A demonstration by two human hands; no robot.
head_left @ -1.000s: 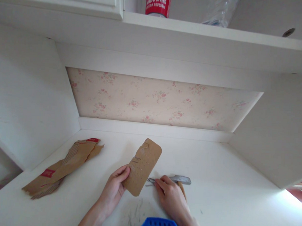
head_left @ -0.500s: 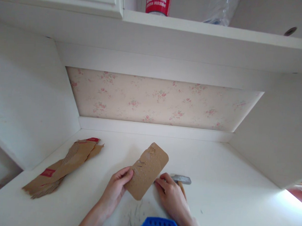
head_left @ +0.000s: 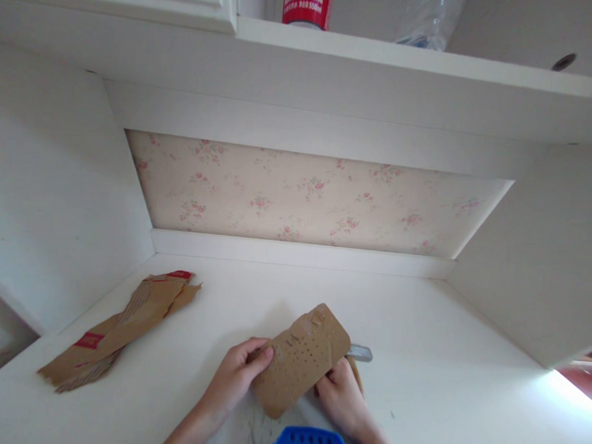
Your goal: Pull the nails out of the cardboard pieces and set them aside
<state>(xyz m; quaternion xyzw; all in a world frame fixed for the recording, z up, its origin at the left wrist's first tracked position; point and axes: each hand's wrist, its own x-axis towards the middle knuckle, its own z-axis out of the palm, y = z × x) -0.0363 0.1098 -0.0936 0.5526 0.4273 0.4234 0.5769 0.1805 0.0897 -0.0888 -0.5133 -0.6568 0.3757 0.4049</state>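
A brown cardboard piece point(head_left: 302, 363) with rounded corners, dotted with small holes, is tilted above the white tabletop. My left hand point(head_left: 237, 376) pinches its left edge, thumb on the face towards me. At its lower right edge is my right hand point(head_left: 342, 394), fingers curled closed; the cardboard partly hides the fingertips, and what they hold cannot be made out. Just beyond that hand lies a hammer, its grey metal head point(head_left: 360, 352) and part of its wooden handle point(head_left: 355, 374) showing.
Torn strips of brown cardboard point(head_left: 124, 332) lie on the left of the tabletop point(head_left: 416, 397). A blue perforated basket point(head_left: 312, 442) stands at the near edge. Overhead, a shelf point(head_left: 406, 56) bears a red-labelled bottle point(head_left: 306, 6) and a clear plastic bag point(head_left: 427, 21). Side panels flank the space.
The cardboard has moved right and towards me, tilting differently, with my left hand following. My right hand has shifted slightly right and down, its fingertips now partly behind the cardboard's edge.
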